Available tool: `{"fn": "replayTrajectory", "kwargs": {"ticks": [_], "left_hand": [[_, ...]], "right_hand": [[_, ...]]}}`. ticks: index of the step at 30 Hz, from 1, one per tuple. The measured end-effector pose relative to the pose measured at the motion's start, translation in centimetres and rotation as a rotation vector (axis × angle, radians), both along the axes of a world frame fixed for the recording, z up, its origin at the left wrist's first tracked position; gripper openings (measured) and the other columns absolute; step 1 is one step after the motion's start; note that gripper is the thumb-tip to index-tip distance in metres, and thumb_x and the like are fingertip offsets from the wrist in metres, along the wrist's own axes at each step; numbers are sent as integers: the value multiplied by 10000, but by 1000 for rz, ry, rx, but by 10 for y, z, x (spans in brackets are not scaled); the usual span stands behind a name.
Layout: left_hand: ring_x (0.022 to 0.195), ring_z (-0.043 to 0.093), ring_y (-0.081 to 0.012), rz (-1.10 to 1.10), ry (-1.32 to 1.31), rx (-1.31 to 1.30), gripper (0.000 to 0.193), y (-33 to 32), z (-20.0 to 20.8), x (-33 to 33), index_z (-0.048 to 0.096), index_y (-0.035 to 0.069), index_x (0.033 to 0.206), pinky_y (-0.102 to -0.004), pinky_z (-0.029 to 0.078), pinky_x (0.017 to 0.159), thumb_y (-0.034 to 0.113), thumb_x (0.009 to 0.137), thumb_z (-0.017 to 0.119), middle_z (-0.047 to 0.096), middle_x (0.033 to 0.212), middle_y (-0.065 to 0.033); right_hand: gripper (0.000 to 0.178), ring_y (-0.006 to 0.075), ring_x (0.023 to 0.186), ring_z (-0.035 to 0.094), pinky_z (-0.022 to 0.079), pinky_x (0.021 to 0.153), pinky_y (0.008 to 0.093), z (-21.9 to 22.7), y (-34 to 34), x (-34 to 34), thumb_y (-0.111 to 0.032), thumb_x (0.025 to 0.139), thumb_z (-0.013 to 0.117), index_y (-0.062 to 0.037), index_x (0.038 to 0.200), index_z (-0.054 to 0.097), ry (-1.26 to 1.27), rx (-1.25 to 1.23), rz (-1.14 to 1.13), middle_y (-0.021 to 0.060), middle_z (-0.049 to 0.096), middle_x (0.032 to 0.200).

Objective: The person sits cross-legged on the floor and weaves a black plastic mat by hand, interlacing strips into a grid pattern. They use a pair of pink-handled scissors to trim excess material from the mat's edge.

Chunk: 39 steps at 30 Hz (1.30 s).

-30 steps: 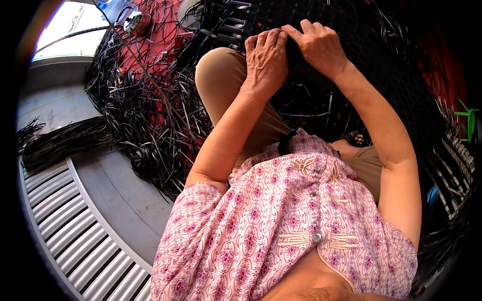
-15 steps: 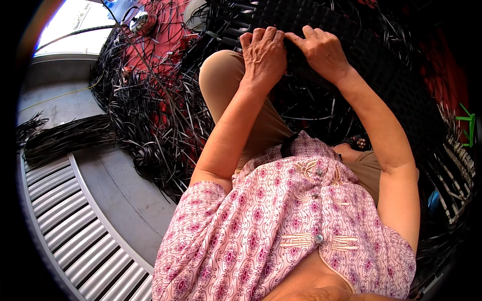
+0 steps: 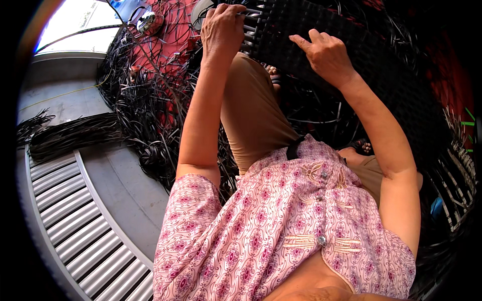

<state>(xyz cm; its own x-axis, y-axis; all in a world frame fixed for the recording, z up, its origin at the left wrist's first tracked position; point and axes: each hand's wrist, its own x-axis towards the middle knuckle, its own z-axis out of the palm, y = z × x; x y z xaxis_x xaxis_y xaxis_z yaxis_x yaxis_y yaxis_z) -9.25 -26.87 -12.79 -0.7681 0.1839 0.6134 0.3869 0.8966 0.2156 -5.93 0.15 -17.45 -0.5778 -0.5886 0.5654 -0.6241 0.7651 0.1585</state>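
A woven black panel [image 3: 321, 25] of flat strips slants across the top, beyond my knee. At its left end, grey bars or strips [image 3: 249, 25] show between the dark weave. My left hand [image 3: 222, 32] is closed beside that end, fingers bent and reaching toward the bars; whatever it pinches is hidden beneath the fingers. Over the panel's near side lies my right hand [image 3: 329, 56]. One finger points left across the weave, away from the others, which are curled, and no object shows between them.
Loose black strips [image 3: 150, 110] lie in tangled heaps over a red floor covering [image 3: 173, 22]. A bundle of black strips [image 3: 75, 131] rests by a grey slatted rack [image 3: 83, 215] on my left. Pale slats [image 3: 452, 185] and a blue object [image 3: 436, 206] stand at the right.
My left hand has moved left and away from my right hand, to the panel's end. My right hand has barely shifted. The grey bars and more of my knee show now.
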Motion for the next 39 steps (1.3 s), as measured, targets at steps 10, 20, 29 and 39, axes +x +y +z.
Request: {"fn": "replayTrajectory", "kwargs": {"ticks": [10,20,29,39], "left_hand": [[1020,628,-237,-181,-14,-290,137,-21,-4,-20,765,196,994,-422,425,912,245,873,720,680,942,6],[719,650,-138,-118,-685,370,364,-53,-19,-26,795,63,995,-323,517,698,394,844,783,719,785,-60],[661,567,-70,-1,-921,565,334,-58,-19,-64,808,77,1001,-267,454,616,320,781,869,708,804,22],[661,591,-101,166,-1079,537,364,-80,-71,-104,768,71,1048,-245,419,580,331,806,845,688,813,6]], "right_hand": [[496,181,674,599,554,607,319,2,-1,1,-44,862,646,-213,1328,681,-10,35,-42,41,518,816],[374,175,665,613,535,601,313,7,-3,1,-95,888,638,-213,1230,736,49,19,-40,40,548,816],[322,149,652,595,518,590,287,6,-2,4,-133,914,642,-221,1204,750,52,43,-8,20,547,808],[200,190,716,619,475,601,325,-2,2,8,-188,895,585,-187,1041,722,33,-89,-47,19,565,805]]}}
